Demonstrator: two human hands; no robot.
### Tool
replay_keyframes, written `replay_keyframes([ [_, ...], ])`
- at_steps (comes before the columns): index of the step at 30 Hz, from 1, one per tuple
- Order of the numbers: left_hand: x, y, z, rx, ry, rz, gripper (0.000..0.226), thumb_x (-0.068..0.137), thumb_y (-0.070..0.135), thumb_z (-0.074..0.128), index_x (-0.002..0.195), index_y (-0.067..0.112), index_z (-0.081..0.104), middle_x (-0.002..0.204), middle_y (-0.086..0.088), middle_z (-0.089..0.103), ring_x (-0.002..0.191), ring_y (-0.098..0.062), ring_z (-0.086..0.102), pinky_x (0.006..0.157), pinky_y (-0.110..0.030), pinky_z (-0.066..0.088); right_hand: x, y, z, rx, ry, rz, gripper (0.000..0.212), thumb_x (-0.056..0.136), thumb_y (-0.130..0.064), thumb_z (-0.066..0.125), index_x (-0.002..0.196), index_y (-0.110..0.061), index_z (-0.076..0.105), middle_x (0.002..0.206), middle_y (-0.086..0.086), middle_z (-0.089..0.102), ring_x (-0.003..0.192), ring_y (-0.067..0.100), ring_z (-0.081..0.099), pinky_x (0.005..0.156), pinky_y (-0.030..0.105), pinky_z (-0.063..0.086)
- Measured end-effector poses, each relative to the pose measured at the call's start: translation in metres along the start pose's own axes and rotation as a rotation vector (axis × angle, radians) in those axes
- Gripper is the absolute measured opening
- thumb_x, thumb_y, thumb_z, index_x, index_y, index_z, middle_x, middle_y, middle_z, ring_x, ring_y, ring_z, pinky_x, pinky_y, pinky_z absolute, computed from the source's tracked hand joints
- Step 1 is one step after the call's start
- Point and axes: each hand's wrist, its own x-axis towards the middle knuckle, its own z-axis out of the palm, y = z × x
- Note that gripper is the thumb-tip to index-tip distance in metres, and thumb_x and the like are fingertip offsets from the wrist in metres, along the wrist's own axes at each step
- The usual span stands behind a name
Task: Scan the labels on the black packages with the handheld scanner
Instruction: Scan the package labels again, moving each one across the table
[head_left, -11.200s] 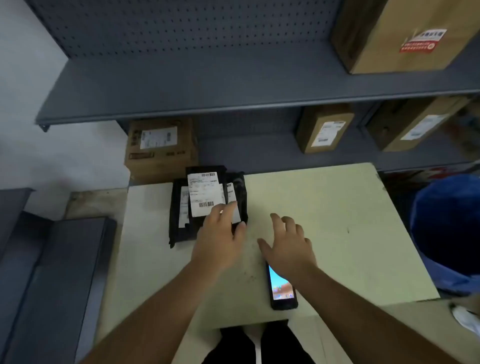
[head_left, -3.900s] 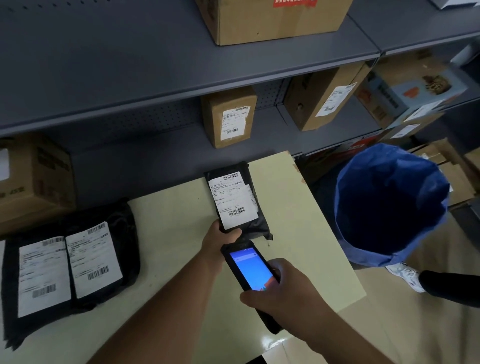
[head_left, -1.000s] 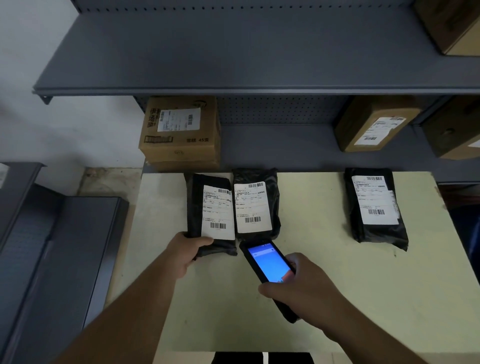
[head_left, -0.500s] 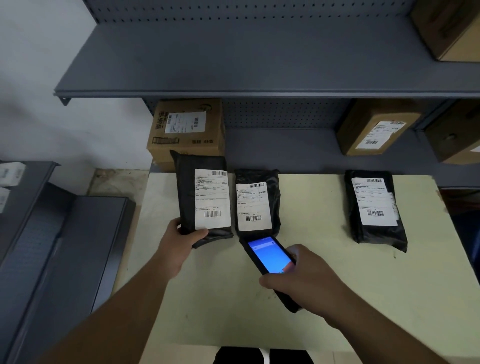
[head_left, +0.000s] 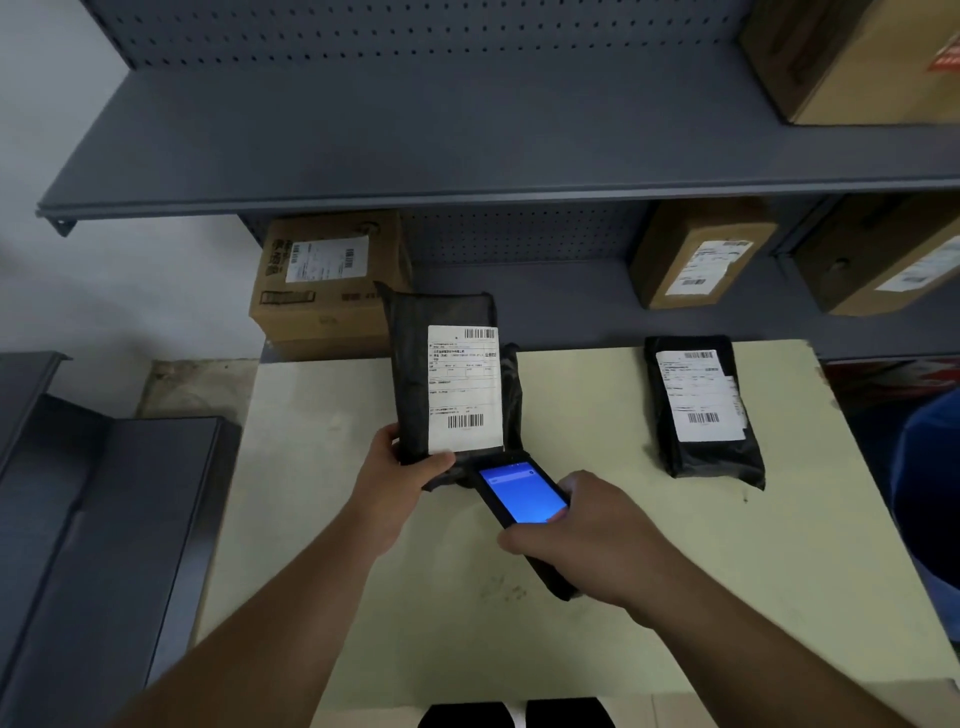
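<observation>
My left hand (head_left: 396, 480) grips the bottom of a black package (head_left: 410, 374) and holds it raised above the pale table (head_left: 322, 467), its white barcode label facing me. My right hand (head_left: 587, 535) holds the black handheld scanner (head_left: 522, 496), blue screen lit, its top end just under the label's lower edge. A second black package (head_left: 513, 384) lies mostly hidden behind the raised one. A third black package (head_left: 701, 410) lies label up at the table's far right.
Grey metal shelves (head_left: 415, 150) rise behind the table with several labelled cardboard boxes, one (head_left: 322, 280) at the far left, one (head_left: 696, 254) to the right. A blue bin (head_left: 930, 478) stands at the right edge. A grey low shelf (head_left: 93, 519) sits on the left.
My left hand has lifted the left package off the table and swung it right, in front of the middle package. The scanner has stayed close under the labels.
</observation>
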Motion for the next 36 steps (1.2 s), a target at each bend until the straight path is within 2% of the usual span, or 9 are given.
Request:
replay_keyframes([
  [3, -0.002, 0.001, 0.012, 0.003, 0.009, 0.009, 0.060, 0.082, 0.003, 0.084, 0.131, 0.018, 0.053, 0.124, -0.004, 0.074, 0.108, -0.023, 0.075, 0.083, -0.036, 0.061, 0.000, 0.004, -0.004, 0.021, 0.009, 0.009, 0.053, 0.068, -0.048, 0.087, 0.104, -0.020, 0.060, 0.095, 0.000, 0.070, 0.068, 0.016, 0.062, 0.061, 0.031, 0.049],
  [6, -0.004, 0.002, 0.019, 0.019, 0.020, 0.010, 0.058, 0.083, 0.002, 0.083, 0.129, 0.020, 0.053, 0.122, -0.003, 0.073, 0.106, -0.020, 0.074, 0.082, -0.032, 0.060, 0.000, 0.008, -0.007, 0.030, 0.015, 0.015, 0.054, 0.066, -0.049, 0.086, 0.103, -0.019, 0.061, 0.095, 0.000, 0.070, 0.069, 0.016, 0.062, 0.062, 0.032, 0.050],
  [13, -0.004, -0.001, 0.026, 0.038, 0.025, -0.004, 0.062, 0.081, 0.005, 0.085, 0.130, 0.022, 0.051, 0.121, -0.001, 0.073, 0.109, -0.021, 0.073, 0.095, -0.041, 0.060, 0.002, 0.015, -0.013, 0.051, 0.010, 0.024, 0.057, 0.062, -0.051, 0.086, 0.102, -0.018, 0.061, 0.092, 0.002, 0.070, 0.067, 0.017, 0.061, 0.061, 0.033, 0.049],
  [17, -0.002, -0.003, 0.027, 0.069, 0.043, -0.005, 0.061, 0.080, 0.009, 0.086, 0.127, 0.026, 0.051, 0.122, 0.000, 0.072, 0.110, -0.023, 0.072, 0.099, -0.045, 0.059, 0.004, 0.019, -0.013, 0.052, 0.013, 0.025, 0.060, 0.060, -0.052, 0.086, 0.102, -0.018, 0.061, 0.104, 0.009, 0.075, 0.069, 0.018, 0.064, 0.062, 0.034, 0.051],
  [20, 0.000, -0.004, 0.028, 0.044, 0.049, -0.006, 0.060, 0.080, 0.007, 0.086, 0.126, 0.026, 0.052, 0.124, -0.002, 0.073, 0.110, -0.024, 0.073, 0.101, -0.048, 0.058, 0.006, 0.020, -0.012, 0.066, 0.008, 0.029, 0.057, 0.061, -0.048, 0.086, 0.102, -0.017, 0.062, 0.098, 0.007, 0.074, 0.067, 0.018, 0.062, 0.061, 0.033, 0.051],
  [23, 0.000, -0.005, 0.029, 0.030, 0.049, -0.003, 0.061, 0.080, 0.008, 0.086, 0.128, 0.025, 0.053, 0.125, -0.003, 0.073, 0.110, -0.024, 0.073, 0.100, -0.048, 0.058, 0.008, 0.022, -0.011, 0.078, 0.005, 0.037, 0.056, 0.062, -0.047, 0.086, 0.102, -0.017, 0.062, 0.091, 0.002, 0.068, 0.067, 0.017, 0.061, 0.060, 0.032, 0.051],
  [28, 0.003, -0.007, 0.033, 0.025, 0.040, -0.016, 0.063, 0.080, 0.009, 0.086, 0.131, 0.023, 0.053, 0.124, -0.002, 0.074, 0.109, -0.023, 0.073, 0.100, -0.047, 0.059, 0.010, 0.027, -0.013, 0.089, 0.008, 0.046, 0.056, 0.061, -0.047, 0.087, 0.102, -0.018, 0.062, 0.092, 0.001, 0.069, 0.067, 0.017, 0.063, 0.061, 0.032, 0.053],
  [33, 0.005, -0.007, 0.048, 0.029, 0.018, -0.041, 0.073, 0.069, 0.023, 0.090, 0.135, 0.020, 0.056, 0.123, 0.001, 0.075, 0.109, -0.022, 0.074, 0.101, -0.048, 0.058, 0.013, 0.036, -0.021, 0.111, 0.022, 0.058, 0.057, 0.060, -0.047, 0.086, 0.103, -0.018, 0.062, 0.092, 0.002, 0.069, 0.068, 0.018, 0.063, 0.062, 0.033, 0.052],
  [36, 0.008, -0.009, 0.065, 0.009, -0.019, -0.060, 0.067, 0.075, 0.020, 0.090, 0.133, 0.018, 0.058, 0.122, 0.000, 0.076, 0.107, -0.021, 0.075, 0.096, -0.043, 0.060, 0.015, 0.043, -0.029, 0.133, 0.035, 0.063, 0.056, 0.061, -0.047, 0.086, 0.103, -0.018, 0.062, 0.093, 0.002, 0.069, 0.069, 0.017, 0.063, 0.062, 0.033, 0.052],
])
